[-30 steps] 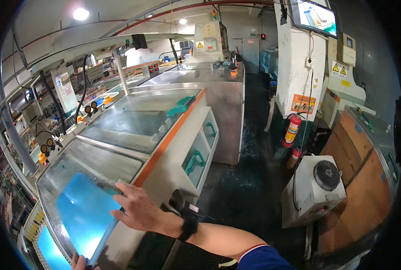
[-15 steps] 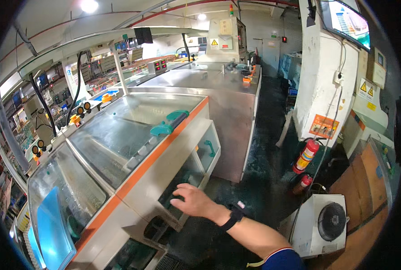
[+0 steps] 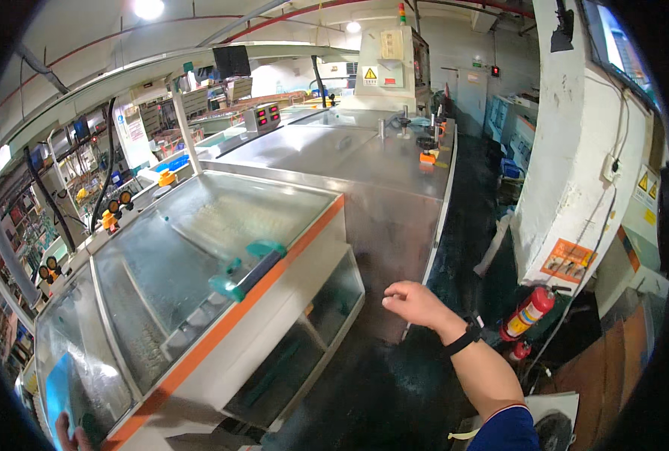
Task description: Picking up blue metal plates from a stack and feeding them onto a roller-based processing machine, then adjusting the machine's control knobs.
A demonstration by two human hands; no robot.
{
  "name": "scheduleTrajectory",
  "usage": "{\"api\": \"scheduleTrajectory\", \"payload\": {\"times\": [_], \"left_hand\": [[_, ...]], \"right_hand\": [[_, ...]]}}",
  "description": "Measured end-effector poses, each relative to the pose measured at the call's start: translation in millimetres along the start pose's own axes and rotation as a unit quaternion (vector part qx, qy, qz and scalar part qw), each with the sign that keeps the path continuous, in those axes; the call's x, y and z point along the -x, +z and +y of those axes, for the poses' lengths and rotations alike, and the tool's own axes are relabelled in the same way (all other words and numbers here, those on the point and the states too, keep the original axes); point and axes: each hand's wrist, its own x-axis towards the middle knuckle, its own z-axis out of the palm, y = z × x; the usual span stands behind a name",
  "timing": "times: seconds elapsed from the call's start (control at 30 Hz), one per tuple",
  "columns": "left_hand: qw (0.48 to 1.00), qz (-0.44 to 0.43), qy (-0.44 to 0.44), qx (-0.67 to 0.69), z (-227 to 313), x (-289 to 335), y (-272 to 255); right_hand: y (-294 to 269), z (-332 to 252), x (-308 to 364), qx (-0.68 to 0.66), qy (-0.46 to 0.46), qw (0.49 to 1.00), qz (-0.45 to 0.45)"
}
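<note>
My right hand (image 3: 417,304) hangs in the air to the right of the machine's front section. Its fingers are loosely bent with the thumb apart, and nothing shows in it. A dark band circles the wrist. At the lower left, the fingertips of my left hand (image 3: 71,433) lie against a blue translucent sheet (image 3: 59,391); the rest of that hand is cut off by the view's edge. Beside the sheet is the clear lid (image 3: 154,259) of the machine, edged in orange, with a dark-and-green handle (image 3: 258,275).
A steel machine housing (image 3: 395,240) stands ahead, with a dark floor aisle (image 3: 470,233) along its right. Farther right are a white pillar (image 3: 575,150), a red fire extinguisher (image 3: 528,312) and brown boards (image 3: 597,391). Display boxes (image 3: 263,118) sit atop the machine.
My right hand has moved right, away from the machine's lower side windows. The blue sheet has shifted left and lower, and my left fingertips have come into view. The view has swung left.
</note>
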Motion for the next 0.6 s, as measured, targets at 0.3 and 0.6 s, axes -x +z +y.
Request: {"api": "scheduleTrajectory", "payload": {"times": [0.3,0.6], "left_hand": [[0.983,-0.053,0.123,0.129,200,90,232],[0.938,-0.223,-0.085,0.252,416,163,351]], "right_hand": [[-223,146,-160,-0.062,-0.079,0.979,0.177],[-367,213,-363,0.038,-0.121,0.962,0.242]]}}
